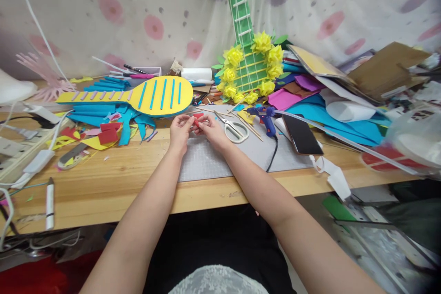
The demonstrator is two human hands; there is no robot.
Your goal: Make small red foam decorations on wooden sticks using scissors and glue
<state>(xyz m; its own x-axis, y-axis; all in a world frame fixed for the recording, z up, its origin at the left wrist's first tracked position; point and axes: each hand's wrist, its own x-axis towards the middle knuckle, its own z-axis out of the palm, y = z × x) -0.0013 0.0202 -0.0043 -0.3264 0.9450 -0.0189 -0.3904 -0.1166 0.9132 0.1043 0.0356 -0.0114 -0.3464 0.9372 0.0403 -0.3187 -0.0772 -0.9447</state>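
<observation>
A small piece of red paper [197, 119] is pinched between the fingertips of my left hand [181, 129] and my right hand [211, 128]. Both hands are closed on it, above a grey cutting mat [206, 165]. Scissors with pale handles [236, 132] lie just right of my right hand, beside thin wooden sticks [253, 128]. Behind my left hand lies a yellow guitar-shaped cutout [155, 96] with blue and pink strips. The folds of the red piece are partly covered by my fingers.
A blue glue gun [266, 119] and a phone [302, 134] lie on the right. A green paper guitar with yellow flowers [246, 66] leans at the back. Paper scraps [110, 133], a marker [50, 204] and a power strip [17, 151] occupy the left.
</observation>
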